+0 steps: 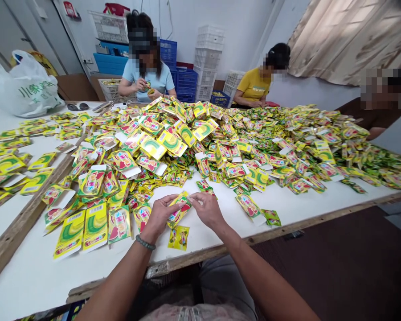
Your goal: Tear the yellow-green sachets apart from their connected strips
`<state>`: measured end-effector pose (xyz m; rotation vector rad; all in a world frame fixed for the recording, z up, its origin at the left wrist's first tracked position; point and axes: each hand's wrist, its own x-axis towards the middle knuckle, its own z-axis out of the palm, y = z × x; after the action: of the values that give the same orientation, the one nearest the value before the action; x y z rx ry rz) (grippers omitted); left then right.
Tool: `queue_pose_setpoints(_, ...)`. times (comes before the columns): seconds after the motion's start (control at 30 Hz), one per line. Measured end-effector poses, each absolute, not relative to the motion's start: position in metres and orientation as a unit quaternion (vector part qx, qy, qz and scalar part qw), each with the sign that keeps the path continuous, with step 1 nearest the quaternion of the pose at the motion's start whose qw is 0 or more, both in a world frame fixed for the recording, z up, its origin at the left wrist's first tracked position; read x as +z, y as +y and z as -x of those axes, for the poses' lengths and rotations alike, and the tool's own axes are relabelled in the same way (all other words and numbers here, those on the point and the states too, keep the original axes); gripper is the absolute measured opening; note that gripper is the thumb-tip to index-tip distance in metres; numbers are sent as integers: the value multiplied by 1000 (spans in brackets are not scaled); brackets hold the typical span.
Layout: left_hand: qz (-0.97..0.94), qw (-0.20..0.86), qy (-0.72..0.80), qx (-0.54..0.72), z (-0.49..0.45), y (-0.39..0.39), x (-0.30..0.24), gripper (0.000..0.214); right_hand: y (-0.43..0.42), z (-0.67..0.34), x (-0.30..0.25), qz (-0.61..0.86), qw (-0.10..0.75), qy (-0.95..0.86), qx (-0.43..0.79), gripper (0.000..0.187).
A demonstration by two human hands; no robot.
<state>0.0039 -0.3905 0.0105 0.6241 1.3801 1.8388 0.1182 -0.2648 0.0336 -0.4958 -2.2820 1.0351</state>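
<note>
Near the table's front edge, my left hand (160,215) is closed around the side of a small yellow and green printed candy box (178,213). My right hand (205,208) pinches at the upper right end of the same box; whether a flap or something else lies between its fingertips I cannot make out. Just below the box, a pair of small yellow sachets (178,238) lies flat on the white table (207,232). Left of my left hand, several flattened boxes (95,225) lie side by side, some with barcodes up.
A large heap of printed boxes and sachets (173,138) spreads across the table. A wooden strip (30,205) divides off more boxes on the left. A plastic bag (30,87) stands far left. Three people sit around the far side, with stacked crates (209,62) behind.
</note>
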Motion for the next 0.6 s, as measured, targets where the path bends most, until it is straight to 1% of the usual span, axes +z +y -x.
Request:
queue_pose_setpoints(0.1,-236,378,539,714,-3,-392,10,43,-272,-114,30,206,275,-862,373,25)
queue_pose_setpoints(0.2,-238,375,537,717,-2,-394,10,42,-280,-110,24,221,261,-862,376,24)
queue_pose_setpoints(0.33,-213,382,546,715,1,-398,11,39,-290,-107,20,183,230,-875,385,28)
queue_pose_setpoints(0.4,-211,378,546,717,2,-398,12,40,-294,-106,20,179,252,-871,381,21)
queue_pose_setpoints(0.47,-219,360,542,727,2,-397,14,41,-301,-103,20,201,300,-860,362,17)
queue_pose_setpoints(0.53,-225,338,546,733,2,-398,16,43,-310,-100,20,219,341,-847,343,18)
queue_pose_setpoints(0.6,-212,301,576,730,4,-407,24,47,-316,-97,19,196,358,-846,343,21)
